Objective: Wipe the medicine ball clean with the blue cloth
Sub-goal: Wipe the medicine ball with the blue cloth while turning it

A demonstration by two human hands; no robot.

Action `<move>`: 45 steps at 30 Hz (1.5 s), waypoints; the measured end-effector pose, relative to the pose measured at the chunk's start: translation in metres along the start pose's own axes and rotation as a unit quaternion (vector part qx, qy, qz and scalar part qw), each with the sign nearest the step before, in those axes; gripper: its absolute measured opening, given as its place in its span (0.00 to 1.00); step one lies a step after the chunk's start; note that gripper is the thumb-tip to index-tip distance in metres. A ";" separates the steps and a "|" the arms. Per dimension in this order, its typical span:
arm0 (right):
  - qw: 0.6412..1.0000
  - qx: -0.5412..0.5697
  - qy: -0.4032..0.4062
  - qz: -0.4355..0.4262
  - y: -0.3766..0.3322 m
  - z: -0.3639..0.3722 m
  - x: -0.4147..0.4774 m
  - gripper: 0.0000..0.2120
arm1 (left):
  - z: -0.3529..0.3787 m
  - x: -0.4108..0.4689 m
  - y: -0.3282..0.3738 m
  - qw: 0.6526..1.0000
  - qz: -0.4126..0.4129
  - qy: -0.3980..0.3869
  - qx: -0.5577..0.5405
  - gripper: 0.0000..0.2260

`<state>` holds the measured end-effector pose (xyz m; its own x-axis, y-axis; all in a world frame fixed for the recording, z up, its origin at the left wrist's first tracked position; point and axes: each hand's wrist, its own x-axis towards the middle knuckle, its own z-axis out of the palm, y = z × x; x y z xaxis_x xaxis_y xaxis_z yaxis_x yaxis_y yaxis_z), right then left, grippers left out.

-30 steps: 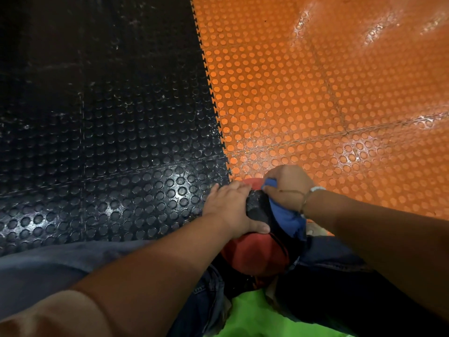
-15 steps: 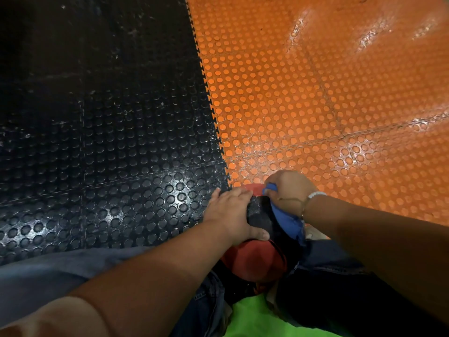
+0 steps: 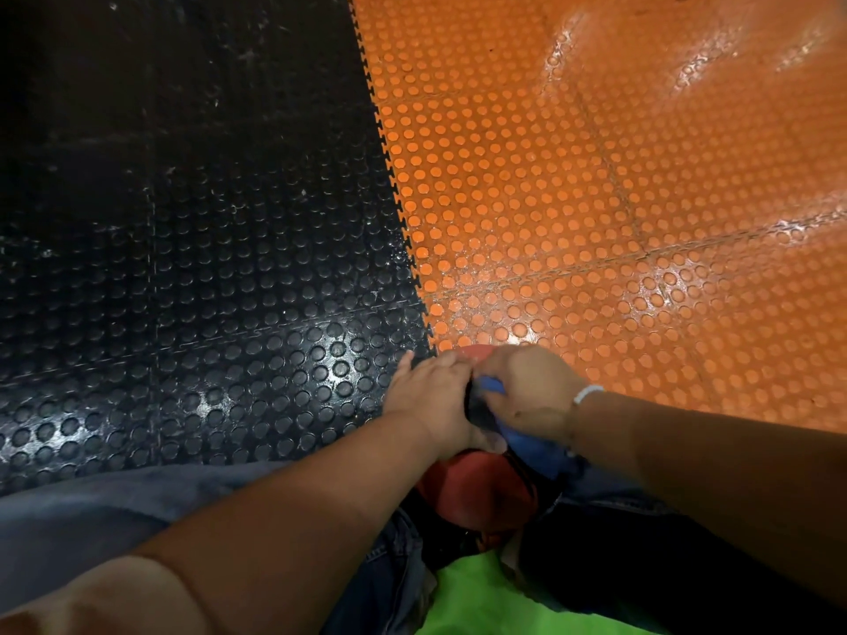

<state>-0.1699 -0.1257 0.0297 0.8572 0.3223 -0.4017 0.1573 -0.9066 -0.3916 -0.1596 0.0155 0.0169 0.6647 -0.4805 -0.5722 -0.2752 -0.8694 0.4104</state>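
Between the knees, low centre of the view.

Item: medicine ball, red with black panels, wedged between two denim legs. Its far rim shows red past the knuckles, above the toothed seam where black floor tiles meet orange floor tiles.

Left hand: laid flat on the ball's upper left, fingers straight, thumb lying along the near side. It steadies the ball and grips nothing.

Right hand: fingers curled down over the blue cloth, clamped on it and pressing it to the ball's upper right. Beaded bracelet at the wrist. A tail of cloth trails toward the right leg. How much cloth lies under the palm is hidden; probably a bunched wad.

Risks, as judged:
- A bunched cloth wipes only a narrow strip, leaving the panels patchy.
- A hard stroke against a light left palm could spin the ball or pop it forward from between the legs, and the glossy studded tiles would let it roll off.
- The trailing tail could catch beneath the ball.
- The underside, buried in the lap, is easily missed unless the ball is turned.

Edges and room: legs hem the ball closely on both sides, with a green garment close behind it, so strokes have little sideways travel. Free room lies forward and upward, over the tiles.
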 end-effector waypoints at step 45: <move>0.913 0.235 0.174 0.284 0.012 0.028 0.026 0.13 | -0.028 0.015 -0.018 0.933 -0.122 0.102 -0.322 0.05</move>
<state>-0.1594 -0.1201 -0.0086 0.8517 -0.3449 -0.3945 -0.5193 -0.6571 -0.5465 -0.1255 0.0271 0.0206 0.7897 -0.1880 -0.5840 0.3322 -0.6693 0.6646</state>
